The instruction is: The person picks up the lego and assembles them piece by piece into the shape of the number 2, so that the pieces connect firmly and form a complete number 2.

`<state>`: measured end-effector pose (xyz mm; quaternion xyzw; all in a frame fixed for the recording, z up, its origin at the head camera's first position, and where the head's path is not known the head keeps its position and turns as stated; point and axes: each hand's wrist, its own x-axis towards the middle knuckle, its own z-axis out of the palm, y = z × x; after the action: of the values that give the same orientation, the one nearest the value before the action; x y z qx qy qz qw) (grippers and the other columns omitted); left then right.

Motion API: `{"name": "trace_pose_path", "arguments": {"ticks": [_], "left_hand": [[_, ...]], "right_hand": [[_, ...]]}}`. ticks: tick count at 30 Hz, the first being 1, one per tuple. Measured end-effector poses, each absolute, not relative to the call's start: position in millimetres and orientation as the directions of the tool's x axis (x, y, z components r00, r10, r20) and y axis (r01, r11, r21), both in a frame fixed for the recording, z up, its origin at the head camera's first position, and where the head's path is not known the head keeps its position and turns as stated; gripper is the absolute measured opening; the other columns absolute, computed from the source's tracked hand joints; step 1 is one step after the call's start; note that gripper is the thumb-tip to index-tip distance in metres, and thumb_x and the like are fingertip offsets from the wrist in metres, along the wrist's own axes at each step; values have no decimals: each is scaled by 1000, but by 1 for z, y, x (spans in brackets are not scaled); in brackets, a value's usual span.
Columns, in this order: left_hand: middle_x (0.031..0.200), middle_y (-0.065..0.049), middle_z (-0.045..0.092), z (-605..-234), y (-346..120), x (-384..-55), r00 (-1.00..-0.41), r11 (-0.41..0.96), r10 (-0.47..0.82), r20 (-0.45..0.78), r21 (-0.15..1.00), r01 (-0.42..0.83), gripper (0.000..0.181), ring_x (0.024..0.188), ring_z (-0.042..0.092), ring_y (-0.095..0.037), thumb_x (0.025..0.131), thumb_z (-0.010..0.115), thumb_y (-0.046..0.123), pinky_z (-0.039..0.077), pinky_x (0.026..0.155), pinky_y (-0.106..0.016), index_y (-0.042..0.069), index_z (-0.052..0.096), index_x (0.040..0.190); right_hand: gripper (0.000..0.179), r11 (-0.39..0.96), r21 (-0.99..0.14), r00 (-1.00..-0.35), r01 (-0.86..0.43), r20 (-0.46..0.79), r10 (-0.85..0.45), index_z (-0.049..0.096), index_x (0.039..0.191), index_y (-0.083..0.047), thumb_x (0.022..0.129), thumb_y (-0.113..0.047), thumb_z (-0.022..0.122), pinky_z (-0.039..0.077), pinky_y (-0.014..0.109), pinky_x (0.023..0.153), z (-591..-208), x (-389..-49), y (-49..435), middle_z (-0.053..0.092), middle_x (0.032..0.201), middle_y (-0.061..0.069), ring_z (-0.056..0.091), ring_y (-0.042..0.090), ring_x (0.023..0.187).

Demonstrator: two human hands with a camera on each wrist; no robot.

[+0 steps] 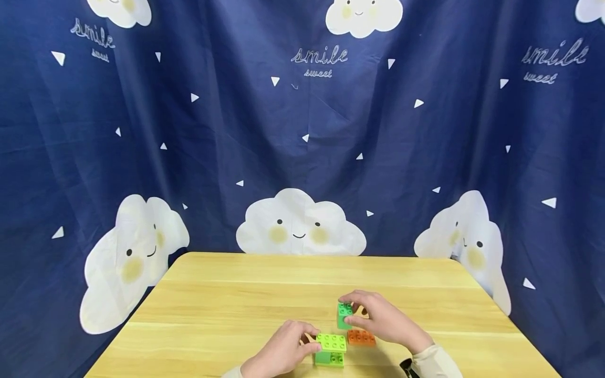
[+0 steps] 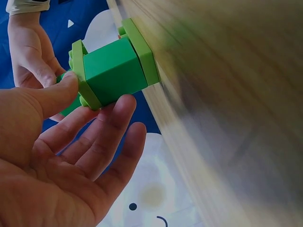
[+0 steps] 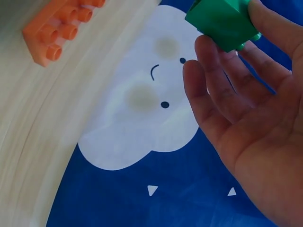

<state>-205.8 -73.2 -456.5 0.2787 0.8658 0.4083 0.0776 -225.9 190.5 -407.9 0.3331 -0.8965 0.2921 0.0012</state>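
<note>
My left hand [image 1: 282, 350] pinches the lime top brick [image 1: 332, 341] of a small stack of toy building bricks between thumb and fingers. Under that brick sits a green block [image 2: 113, 71], and a lime bottom brick [image 2: 142, 49] lies against the table; the green one covers only part of it, so studs show beside it. Just beyond the stack, my right hand [image 1: 386, 321] holds another green block [image 1: 343, 318] by its sides, its studs facing up. In the right wrist view this block [image 3: 221, 22] is cut off by the top edge.
An orange studded brick [image 1: 361, 338] lies on the wooden table [image 1: 227, 294], right of the stack and below the right hand. Behind the table hangs a dark blue curtain [image 1: 212, 157] with white clouds and triangles.
</note>
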Motion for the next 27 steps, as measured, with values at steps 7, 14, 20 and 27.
{"name": "trace_pose_path", "arguments": {"ticks": [7, 14, 20, 27], "left_hand": [[102, 6, 73, -456, -73, -205, -836, 518, 540, 95, 746, 419, 26, 74, 61, 0, 88, 73, 28, 51, 67, -22, 11, 74, 108], [102, 6, 73, -456, -74, -204, -831, 522, 541, 129, 723, 452, 27, 74, 61, 1, 88, 73, 28, 51, 67, -21, 10, 74, 108], [103, 5, 73, -454, -74, -205, -827, 523, 547, 130, 718, 459, 28, 74, 61, 1, 88, 72, 29, 52, 68, -21, 10, 74, 109], [103, 5, 73, -454, -74, -204, -824, 522, 551, 133, 716, 464, 29, 74, 61, 2, 88, 72, 30, 51, 68, -20, 10, 74, 109]], "right_hand": [[38, 616, -502, -767, -607, 170, -618, 64, 124, -19, 92, -38, 67, 54, 33, 81, -406, -222, 186, 65, 115, -10, 59, 3, 92], [36, 601, -492, -749, -630, 181, -637, 65, 122, -17, 91, -37, 67, 54, 32, 81, -410, -222, 179, 65, 113, -10, 59, 1, 90], [34, 591, -478, -734, -649, 191, -652, 65, 121, -20, 91, -35, 68, 54, 31, 82, -411, -221, 175, 65, 112, -10, 60, 2, 91], [34, 598, -486, -737, -638, 160, -656, 66, 119, -22, 90, -39, 69, 54, 29, 79, -408, -219, 175, 65, 111, -12, 59, 2, 90]]}}
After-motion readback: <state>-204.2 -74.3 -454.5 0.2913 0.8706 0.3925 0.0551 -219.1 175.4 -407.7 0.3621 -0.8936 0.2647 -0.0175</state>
